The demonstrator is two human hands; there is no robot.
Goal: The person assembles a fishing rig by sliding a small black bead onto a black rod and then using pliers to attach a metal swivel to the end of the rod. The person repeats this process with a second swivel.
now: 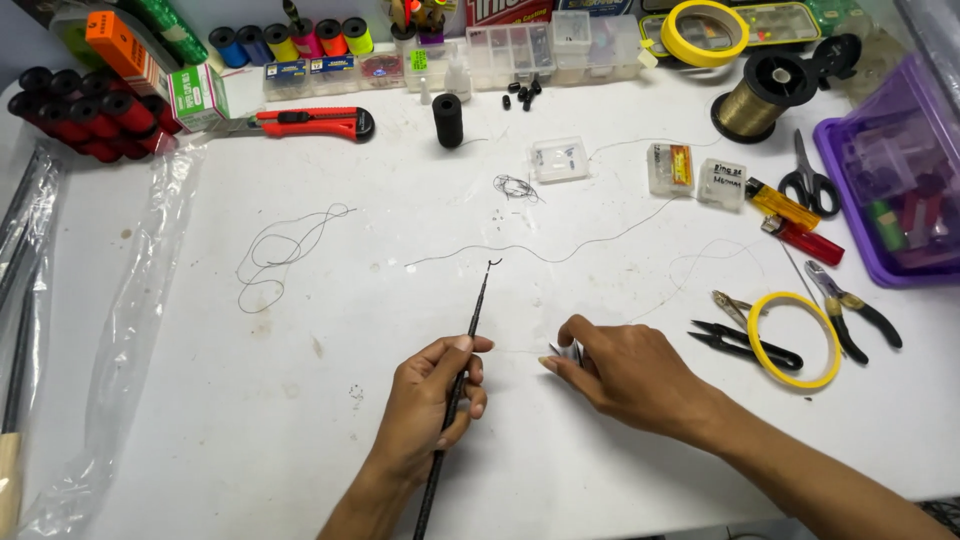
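Partly, a small pale object [567, 350] was hidden inside the closed right hand [625, 372], its kind not made out. A white, scuffed worktable [400, 300] was seen. A thin black rod with a hooked tip [470, 345], clamped by the left hand [432, 405], was pointed away, slightly rightward, above the table's near middle.

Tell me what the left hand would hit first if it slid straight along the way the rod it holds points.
Probably the thin thread lying across the white table, just beyond the rod's tip. The left hand grips the thin dark rod; nothing else lies between.
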